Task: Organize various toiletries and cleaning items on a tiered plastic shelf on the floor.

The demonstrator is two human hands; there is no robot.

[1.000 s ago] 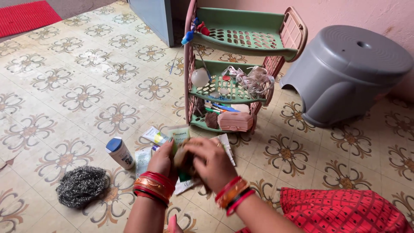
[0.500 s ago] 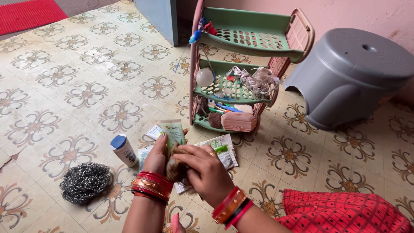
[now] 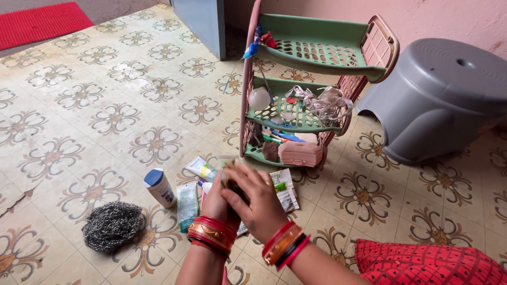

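My left hand [image 3: 215, 203] is closed around a green tube [image 3: 227, 160]; only the tube's pale top edge shows above my fingers. My right hand [image 3: 259, 200] lies over the tube's front and presses a brown scrub pad [image 3: 231, 178] against it. Both wrists wear red and gold bangles. The hands hover just above the tiled floor, in front of a green and pink three-tier plastic rack [image 3: 317, 53]. Small tubes and sachets [image 3: 200, 168] lie on the floor under and beside the hands.
A white bottle with a blue cap [image 3: 160, 187] and a steel wool scrubber [image 3: 112, 226] lie to the left. A pink soap box [image 3: 300, 153] sits on the rack's bottom tier. A grey plastic stool [image 3: 438, 95] stands at right, a red mat [image 3: 42, 21] far left.
My right hand has slid up over the tube with the brown pad, and now hides most of it. The view has shifted slightly left and down.
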